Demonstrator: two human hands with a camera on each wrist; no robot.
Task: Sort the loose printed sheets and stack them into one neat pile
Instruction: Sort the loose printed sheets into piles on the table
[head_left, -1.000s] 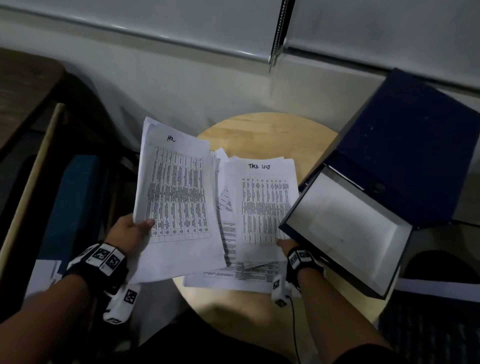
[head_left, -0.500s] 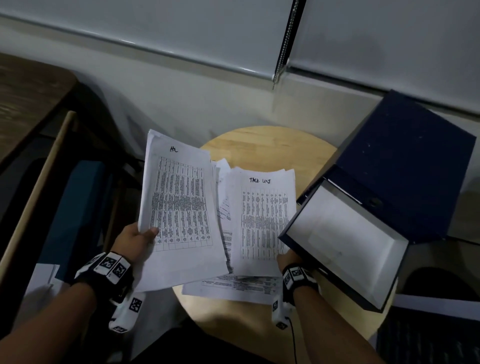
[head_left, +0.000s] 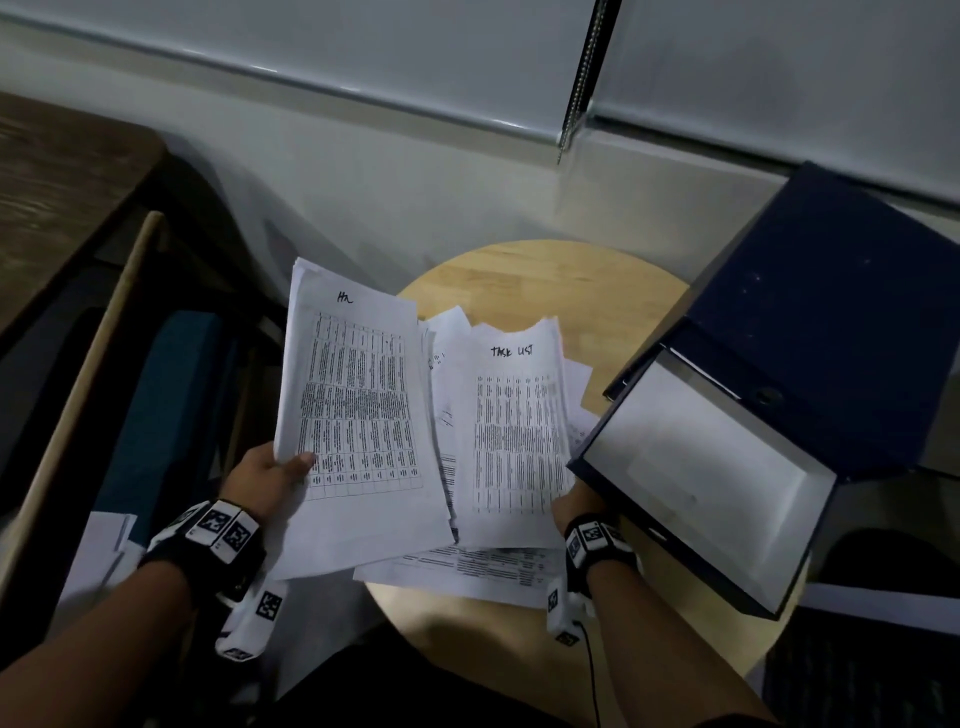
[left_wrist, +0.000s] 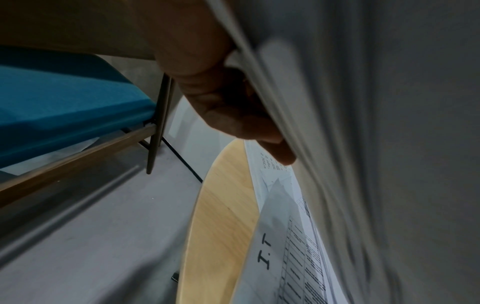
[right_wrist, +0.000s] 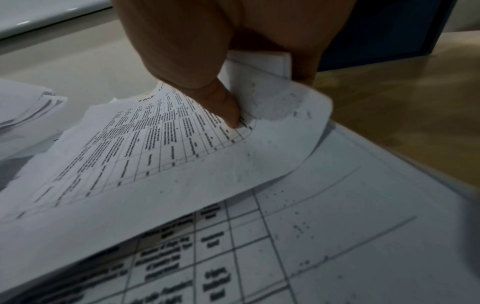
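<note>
My left hand (head_left: 270, 475) grips a thick bundle of printed sheets (head_left: 358, 415) headed with a short handwritten note, held up left of the round wooden table (head_left: 545, 280). In the left wrist view the fingers (left_wrist: 233, 115) curl under that bundle (left_wrist: 363, 144). My right hand (head_left: 576, 506) pinches the lower right corner of a sheet marked "TASK LIST" (head_left: 519, 431) and lifts it. The right wrist view shows the thumb (right_wrist: 223, 102) pressing on this sheet (right_wrist: 155, 164), with other fingers under its corner. More loose printed sheets (head_left: 467, 566) lie beneath on the table.
An open dark blue box file (head_left: 779, 395) with a white inside stands at the table's right edge, close to my right hand. A teal-cushioned chair (head_left: 156, 405) with a wooden frame is at the left, with white paper (head_left: 98, 540) below it. A wall runs behind.
The "TASK LIST" sheet's near end has risen off the pile in my right hand. The left bundle has stayed in the same grip; the view has shifted slightly.
</note>
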